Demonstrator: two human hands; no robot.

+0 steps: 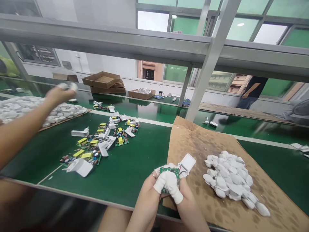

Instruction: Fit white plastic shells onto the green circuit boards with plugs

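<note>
The left hand (156,182) and right hand (178,189) meet above the counter's (135,174) front edge, by the cardboard's (188,138) near left corner, fingers curled round a board (164,169), thumbs pressed on it. A white case (188,162) is joined at its right by thin wires; a tug could strain these. The board's underside and several fingertips are hidden. Over the counter's left end, a co-worker's hand (59,94) is blurred; I cannot tell whether it grips anything.
</note>
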